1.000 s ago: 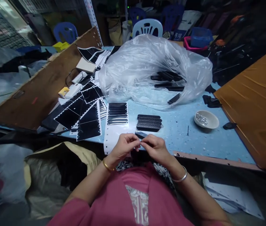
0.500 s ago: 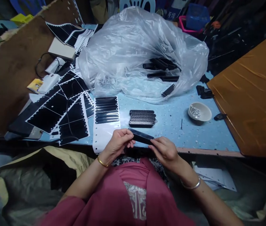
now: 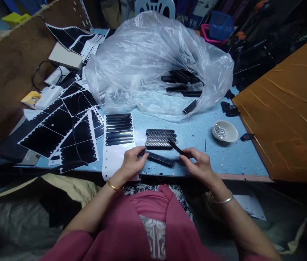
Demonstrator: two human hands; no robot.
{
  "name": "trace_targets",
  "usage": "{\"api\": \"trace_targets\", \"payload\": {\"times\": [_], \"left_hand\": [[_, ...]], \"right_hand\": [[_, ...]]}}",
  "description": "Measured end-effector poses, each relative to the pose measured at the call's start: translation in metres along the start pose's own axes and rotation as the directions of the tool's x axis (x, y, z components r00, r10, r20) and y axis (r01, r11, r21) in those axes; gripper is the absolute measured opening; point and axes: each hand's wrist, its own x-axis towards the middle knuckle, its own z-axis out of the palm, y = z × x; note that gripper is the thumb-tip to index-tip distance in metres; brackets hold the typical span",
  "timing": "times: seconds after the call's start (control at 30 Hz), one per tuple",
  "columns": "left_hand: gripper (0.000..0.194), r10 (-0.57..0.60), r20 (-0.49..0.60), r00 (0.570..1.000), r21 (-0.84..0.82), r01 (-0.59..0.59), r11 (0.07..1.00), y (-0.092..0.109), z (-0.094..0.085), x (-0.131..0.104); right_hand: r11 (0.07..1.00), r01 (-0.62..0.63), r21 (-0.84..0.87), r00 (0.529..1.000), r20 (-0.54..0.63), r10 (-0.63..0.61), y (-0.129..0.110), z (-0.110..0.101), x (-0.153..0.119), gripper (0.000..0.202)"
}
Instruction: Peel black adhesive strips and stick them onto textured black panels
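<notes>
Having parted from the bar [image 3: 160, 159], the right hand [image 3: 198, 163] pinches a strip [image 3: 175, 147] by the stack [image 3: 159, 139]; the left hand [image 3: 133, 162] grasps the bar, near side. Apparently two-handed positioning; next calls for steadiness.

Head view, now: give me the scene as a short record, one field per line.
left hand: holds the near end of a black bar
right hand: pinches a narrow black piece, tip toward the patterned stack
white sheet: black strips on its far part
white bowl: small silvery pieces inside
plastic bag: beyond the stack, black parts inside
</notes>
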Motion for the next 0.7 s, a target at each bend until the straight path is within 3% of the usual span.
{"api": "trace_targets", "payload": {"times": [0.1, 0.2, 0.33, 0.47, 0.7], "left_hand": [[0.011, 0.072, 0.046, 0.996, 0.053, -0.075, 0.996, -0.002, 0.003, -0.003], [0.010, 0.066, 0.050, 0.997, 0.072, -0.069, 0.995, -0.003, 0.000, -0.003], [0.017, 0.011, 0.009, 1.000, 0.054, -0.012, 0.998, -0.011, 0.002, 0.013], [0.022, 0.014, 0.102, 0.995, 0.048, -0.019, 0.999, -0.017, 0.009, 0.032], [0.018, -0.012, 0.198, 0.980, -0.031, 0.019, 0.999, -0.014, 0.004, 0.026]], "right_hand": [[1.000, -0.027, -0.014, 0.999, 0.019, 0.027, 0.014, 0.010, 0.012, 0.008], [1.000, 0.015, -0.025, 0.999, 0.033, -0.015, 0.018, 0.015, 0.021, 0.007], [0.991, 0.130, -0.040, 0.991, 0.029, -0.129, 0.019, 0.015, 0.029, 0.006], [0.986, 0.165, -0.028, 0.985, 0.054, -0.163, 0.021, 0.021, 0.035, 0.008], [0.974, 0.228, 0.008, 0.944, 0.243, -0.223, 0.013, 0.010, 0.030, 0.007]]}}
